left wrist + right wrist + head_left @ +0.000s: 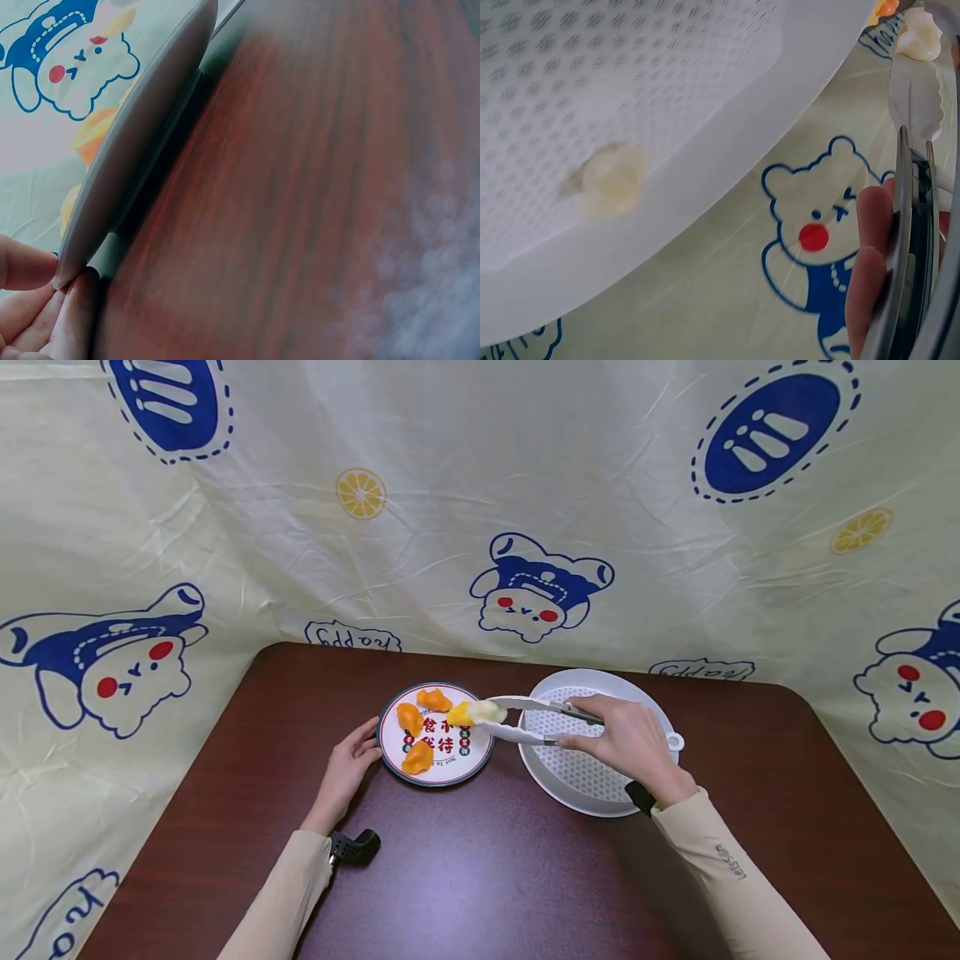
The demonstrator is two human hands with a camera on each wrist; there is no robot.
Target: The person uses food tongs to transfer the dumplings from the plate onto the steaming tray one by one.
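Observation:
In the head view my left hand (pixel 351 768) is at the left edge of a round plate (pixel 450 770) with red lettering. Thumb and fingers pinch the plate's rim (pixel 139 142) in the left wrist view. Three orange dumpling-like pieces (pixel 417 757) lie on the plate. My right hand (pixel 626 739) grips white-tipped tongs (pixel 525 737), which reach over the plate's right side. Between the tong tips is a pale dumpling-like piece (pixel 487 712). A yellow piece (pixel 460 715) touches or overlaps it; I cannot tell whether the tongs hold both.
Right of the plate stands a white perforated steamer tray (pixel 551 777) with a small side tab (pixel 675 742). Another pale piece (pixel 615 180) lies inside, blurred. The brown table (pixel 450 877) meets a patterned cloth (pixel 420 568) at its far edge.

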